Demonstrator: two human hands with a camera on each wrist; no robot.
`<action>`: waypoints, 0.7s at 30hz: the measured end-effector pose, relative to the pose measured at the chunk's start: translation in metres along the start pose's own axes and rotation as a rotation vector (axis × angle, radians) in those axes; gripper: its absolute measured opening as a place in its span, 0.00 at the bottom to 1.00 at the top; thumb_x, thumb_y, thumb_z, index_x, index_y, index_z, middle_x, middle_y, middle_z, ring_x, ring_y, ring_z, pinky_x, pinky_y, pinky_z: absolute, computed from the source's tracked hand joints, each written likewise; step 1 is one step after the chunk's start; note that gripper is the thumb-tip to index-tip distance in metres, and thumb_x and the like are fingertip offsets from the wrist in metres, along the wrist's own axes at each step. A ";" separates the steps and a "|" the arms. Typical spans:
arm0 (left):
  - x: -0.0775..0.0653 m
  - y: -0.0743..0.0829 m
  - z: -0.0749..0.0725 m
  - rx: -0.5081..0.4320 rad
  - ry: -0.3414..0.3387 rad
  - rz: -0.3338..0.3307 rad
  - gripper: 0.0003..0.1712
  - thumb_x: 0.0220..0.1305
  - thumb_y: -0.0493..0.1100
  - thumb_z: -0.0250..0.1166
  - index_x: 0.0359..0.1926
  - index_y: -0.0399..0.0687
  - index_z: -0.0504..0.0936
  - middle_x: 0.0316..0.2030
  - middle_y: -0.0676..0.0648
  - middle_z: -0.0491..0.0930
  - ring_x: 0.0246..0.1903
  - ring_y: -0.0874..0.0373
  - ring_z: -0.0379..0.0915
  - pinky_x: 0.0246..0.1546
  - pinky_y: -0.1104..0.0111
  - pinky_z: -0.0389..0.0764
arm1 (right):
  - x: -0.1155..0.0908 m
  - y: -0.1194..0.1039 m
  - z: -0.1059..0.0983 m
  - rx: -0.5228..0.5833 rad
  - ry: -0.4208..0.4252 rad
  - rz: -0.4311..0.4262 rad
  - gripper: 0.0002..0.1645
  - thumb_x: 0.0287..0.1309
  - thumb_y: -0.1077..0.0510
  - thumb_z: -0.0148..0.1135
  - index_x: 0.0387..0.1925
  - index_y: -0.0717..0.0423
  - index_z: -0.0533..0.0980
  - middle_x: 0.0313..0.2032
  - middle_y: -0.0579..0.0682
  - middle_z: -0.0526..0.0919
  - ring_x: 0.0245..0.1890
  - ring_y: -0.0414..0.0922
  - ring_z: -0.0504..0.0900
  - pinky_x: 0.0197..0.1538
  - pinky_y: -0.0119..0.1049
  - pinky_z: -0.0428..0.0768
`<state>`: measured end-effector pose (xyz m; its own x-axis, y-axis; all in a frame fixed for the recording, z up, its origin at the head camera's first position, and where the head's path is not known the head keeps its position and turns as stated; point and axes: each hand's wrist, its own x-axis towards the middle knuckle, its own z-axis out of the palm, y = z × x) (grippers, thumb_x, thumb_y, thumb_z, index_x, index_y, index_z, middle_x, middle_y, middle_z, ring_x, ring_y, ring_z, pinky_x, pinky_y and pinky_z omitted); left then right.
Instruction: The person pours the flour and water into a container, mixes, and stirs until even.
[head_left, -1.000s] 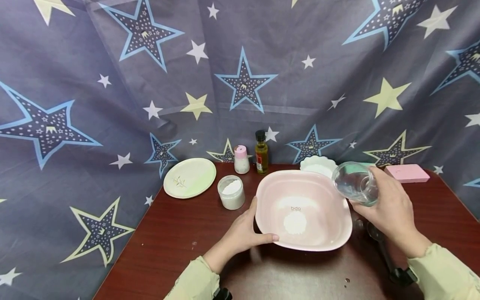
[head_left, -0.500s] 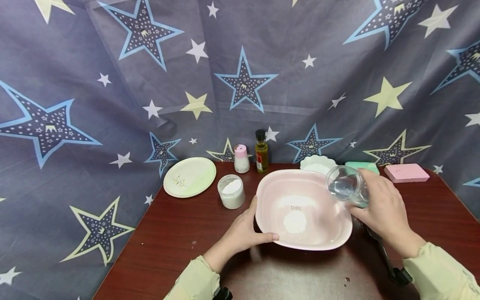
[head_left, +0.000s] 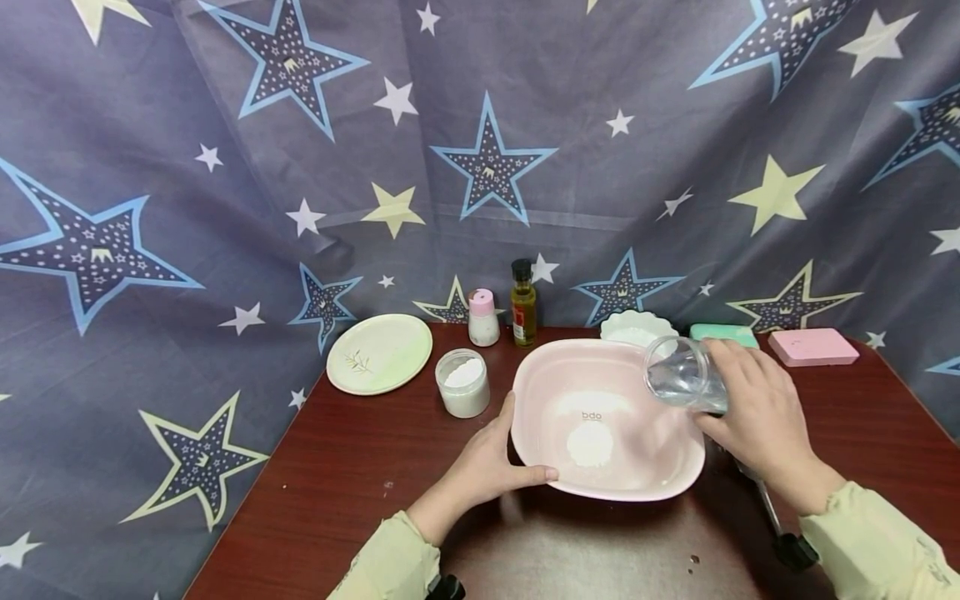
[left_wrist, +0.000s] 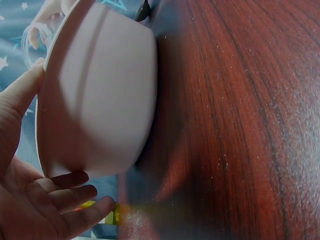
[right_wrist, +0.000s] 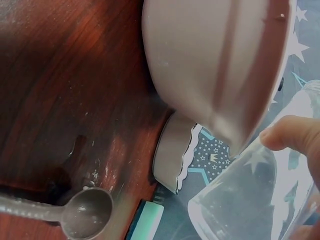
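Note:
A pale pink basin [head_left: 551, 392] stands on the dark red table, with a round patch of white powder [head_left: 590, 444] on its bottom. My left hand [head_left: 480, 467] grips its near left rim, thumb [left_wrist: 25, 85] on the edge and fingers round the side. Over the right rim, my right hand [head_left: 765, 417] holds a clear cup [head_left: 675, 372] tilted to the left, its mouth above the basin's inside. Clear liquid shows in the cup. In the right wrist view the thumb presses the cup's side; most other fingers are out of frame.
Left of the basin stand an open jar of white powder [head_left: 465, 396] and an oval plate [head_left: 378, 354]. Behind are a pink-capped shaker [head_left: 483, 321], an oil bottle [head_left: 523, 308], a scalloped bowl [head_left: 637, 325], and green [head_left: 723, 335] and pink boxes [head_left: 813, 347]. A measuring spoon [right_wrist: 87, 212] lies at right.
My right hand has moved left with the cup, bringing its mouth farther over the basin and tipping it more. The left hand and the basin have stayed in place.

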<state>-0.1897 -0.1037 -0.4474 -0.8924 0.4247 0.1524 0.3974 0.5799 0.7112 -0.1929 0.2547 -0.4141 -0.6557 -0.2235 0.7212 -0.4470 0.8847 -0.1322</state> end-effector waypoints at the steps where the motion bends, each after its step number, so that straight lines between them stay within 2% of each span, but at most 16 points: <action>1: 0.000 0.000 0.000 0.000 0.000 -0.004 0.71 0.44 0.65 0.76 0.77 0.42 0.45 0.72 0.41 0.56 0.65 0.49 0.63 0.63 0.53 0.66 | 0.000 0.000 0.000 -0.004 0.000 -0.005 0.52 0.23 0.56 0.74 0.60 0.59 0.68 0.53 0.62 0.73 0.49 0.63 0.70 0.49 0.59 0.66; 11: -0.001 -0.001 0.001 0.008 -0.002 -0.011 0.71 0.44 0.65 0.76 0.77 0.40 0.44 0.71 0.40 0.58 0.65 0.50 0.63 0.63 0.54 0.66 | 0.002 0.000 0.002 -0.072 0.013 -0.068 0.54 0.21 0.55 0.73 0.61 0.60 0.68 0.52 0.63 0.73 0.48 0.65 0.70 0.47 0.61 0.68; 21: 0.000 -0.001 0.000 0.009 -0.007 -0.021 0.72 0.44 0.66 0.76 0.77 0.40 0.44 0.72 0.40 0.56 0.66 0.49 0.61 0.63 0.54 0.65 | 0.003 -0.004 0.002 -0.066 0.005 -0.058 0.54 0.22 0.57 0.74 0.61 0.60 0.67 0.53 0.63 0.73 0.50 0.65 0.68 0.49 0.62 0.65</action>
<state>-0.1899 -0.1044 -0.4486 -0.8993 0.4168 0.1327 0.3804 0.5953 0.7077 -0.1944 0.2501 -0.4128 -0.6269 -0.2734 0.7296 -0.4430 0.8954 -0.0451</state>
